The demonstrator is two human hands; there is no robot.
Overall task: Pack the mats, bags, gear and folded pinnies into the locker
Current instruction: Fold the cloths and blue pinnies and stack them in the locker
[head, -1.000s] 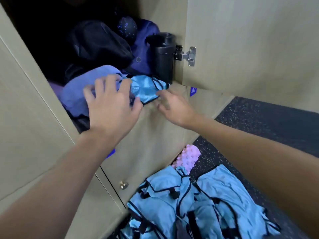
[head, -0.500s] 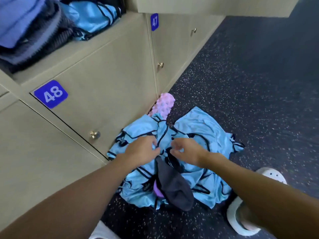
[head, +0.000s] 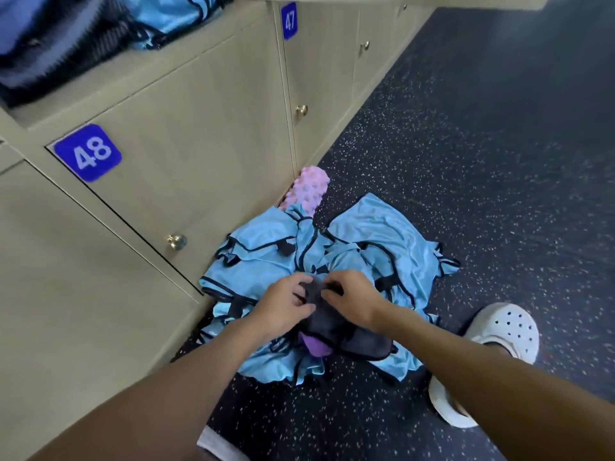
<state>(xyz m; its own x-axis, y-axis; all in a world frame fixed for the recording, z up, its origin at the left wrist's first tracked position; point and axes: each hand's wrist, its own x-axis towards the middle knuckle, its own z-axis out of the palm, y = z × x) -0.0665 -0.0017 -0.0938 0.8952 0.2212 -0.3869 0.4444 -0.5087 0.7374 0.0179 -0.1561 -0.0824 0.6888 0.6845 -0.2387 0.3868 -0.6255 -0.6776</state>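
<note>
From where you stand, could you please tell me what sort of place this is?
Probably a gym locker room: beige lockers tagged 48 and 47, a speckled floor, and a pink knobbed foam roller by a heap of blue pinnies.

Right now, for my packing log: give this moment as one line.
left hand: grips dark cloth | right hand: grips same cloth | blue pinnies: heaped on floor | pink roller: at pinnies' far edge
</note>
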